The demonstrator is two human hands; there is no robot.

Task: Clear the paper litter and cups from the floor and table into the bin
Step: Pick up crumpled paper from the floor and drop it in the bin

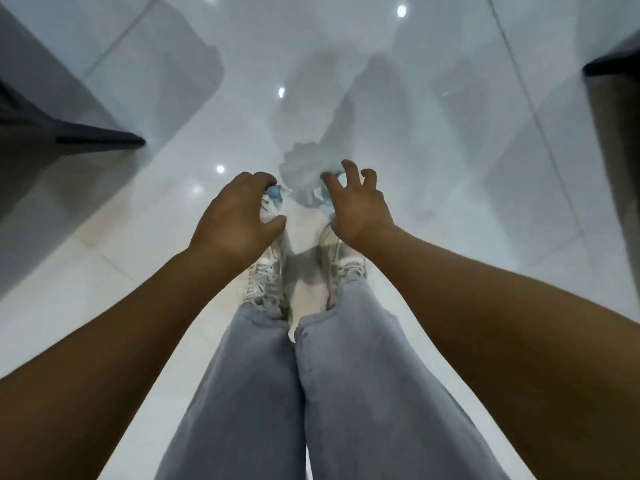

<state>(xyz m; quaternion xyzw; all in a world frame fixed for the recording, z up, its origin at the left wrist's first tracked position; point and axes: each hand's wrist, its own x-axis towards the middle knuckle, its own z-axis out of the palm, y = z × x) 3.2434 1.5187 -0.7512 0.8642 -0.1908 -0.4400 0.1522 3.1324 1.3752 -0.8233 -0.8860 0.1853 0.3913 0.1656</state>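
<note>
I look straight down at a glossy white tiled floor (450, 168); no paper litter, cup or bin shows on it. My left hand (235, 216) hovers above my left shoe (265, 275), its fingers loosely curled and the thumb apart from them. My right hand (356, 202) hovers above my right shoe (346, 265) with its fingers spread like a claw. A small white-and-blue patch (273, 197) shows past the left fingers and another (320, 195) by the right thumb. Both lie in line with the shoe toes, and neither hand plainly holds anything.
My legs in light blue jeans (263, 393) fill the lower middle. A dark furniture edge (100, 138) juts in at the left and another dark piece (613, 109) stands at the right. My grey reflection (311, 133) lies on the tiles ahead.
</note>
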